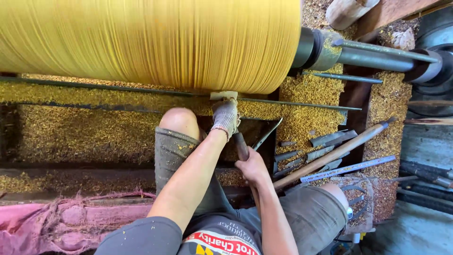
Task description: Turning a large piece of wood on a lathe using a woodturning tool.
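While the large yellow wooden cylinder (151, 42) fills the upper left of the frame on the lathe, the gloved left hand (225, 115) presses the tip of a turning tool (240, 144) against the metal tool rest (292, 105) at centre. The bare right hand (252, 167) is clenched around the tool's handle just below. Yellow shavings (85, 134) cover the bed; spare chisels (325, 144) lie at right.

Spare chisels (314, 148) right of hands (238, 141)
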